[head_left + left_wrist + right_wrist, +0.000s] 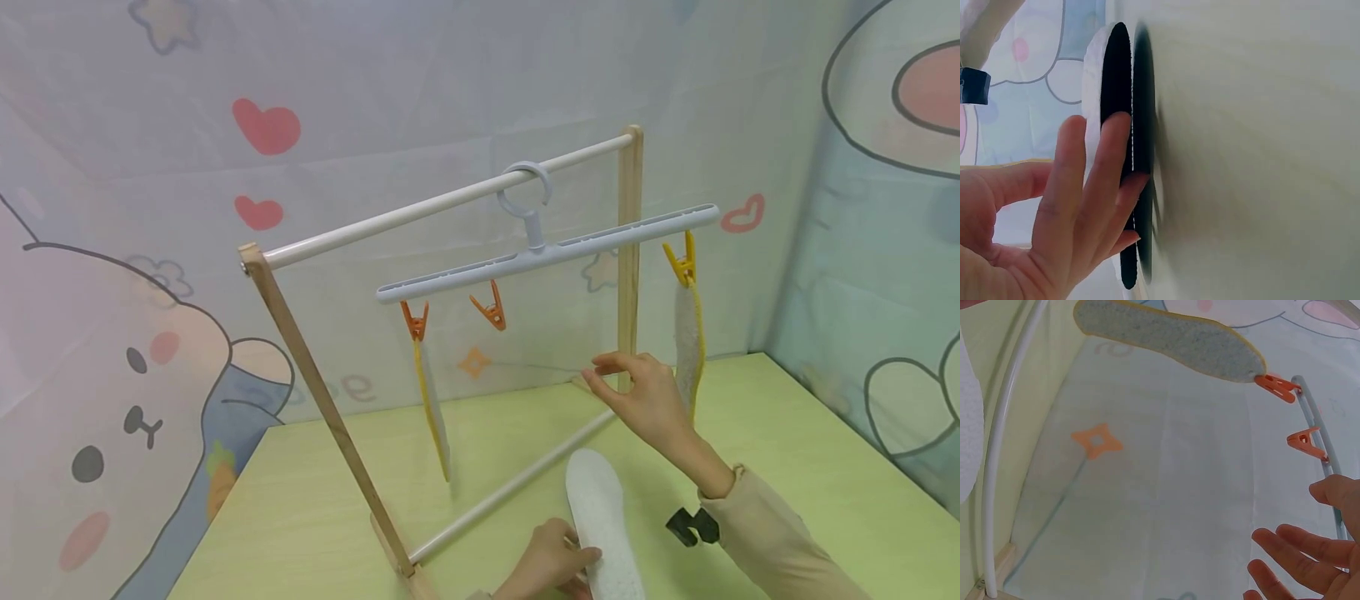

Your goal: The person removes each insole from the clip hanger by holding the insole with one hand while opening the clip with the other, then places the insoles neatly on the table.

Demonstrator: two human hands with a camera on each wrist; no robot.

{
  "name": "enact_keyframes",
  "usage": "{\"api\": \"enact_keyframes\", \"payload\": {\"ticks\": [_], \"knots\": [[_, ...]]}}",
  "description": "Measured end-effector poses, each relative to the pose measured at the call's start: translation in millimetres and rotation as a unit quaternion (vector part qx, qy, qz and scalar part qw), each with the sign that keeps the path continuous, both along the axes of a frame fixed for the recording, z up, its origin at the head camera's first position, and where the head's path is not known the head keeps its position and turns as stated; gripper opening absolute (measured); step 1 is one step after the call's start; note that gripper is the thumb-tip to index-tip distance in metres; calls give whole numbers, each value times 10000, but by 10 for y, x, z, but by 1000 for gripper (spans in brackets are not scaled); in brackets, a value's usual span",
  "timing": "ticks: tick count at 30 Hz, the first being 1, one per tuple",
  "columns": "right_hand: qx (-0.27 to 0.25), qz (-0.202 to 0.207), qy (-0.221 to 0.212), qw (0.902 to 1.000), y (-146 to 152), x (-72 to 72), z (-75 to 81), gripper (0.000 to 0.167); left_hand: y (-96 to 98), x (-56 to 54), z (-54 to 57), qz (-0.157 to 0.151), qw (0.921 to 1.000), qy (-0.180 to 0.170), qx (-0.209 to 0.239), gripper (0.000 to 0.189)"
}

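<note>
At lower centre: white insole (603, 504), pinched by left hand (546, 553), seemingly for steadiness. Right of centre: right hand (651, 396), empty, fingers parted. Upper centre: hanger (557, 253), hooked over rail (420, 209) so orange clips (494, 313) dangle.

On the printed wall cloth (420, 100), left of its orange star (474, 362), stood a faint pinkish letter (358, 387), seemingly an "e"; bluish marks (262, 379) farther left of that star were too blurred to read.
</note>
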State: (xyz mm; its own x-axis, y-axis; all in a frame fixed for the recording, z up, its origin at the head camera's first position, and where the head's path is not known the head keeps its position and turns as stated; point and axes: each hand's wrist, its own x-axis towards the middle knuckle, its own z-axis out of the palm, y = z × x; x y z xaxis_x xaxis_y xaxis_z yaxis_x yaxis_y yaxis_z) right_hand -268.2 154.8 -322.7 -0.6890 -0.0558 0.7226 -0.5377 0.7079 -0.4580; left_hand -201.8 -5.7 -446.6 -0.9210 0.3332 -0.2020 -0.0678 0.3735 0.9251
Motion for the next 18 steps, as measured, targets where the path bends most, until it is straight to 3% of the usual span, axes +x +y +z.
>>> {"api": "enact_keyframes", "payload": {"ticks": [18], "knots": [[-18,-69,97,9999,44,9,-36,19,-33,20,41,54,9998,-12,181,29]]}}
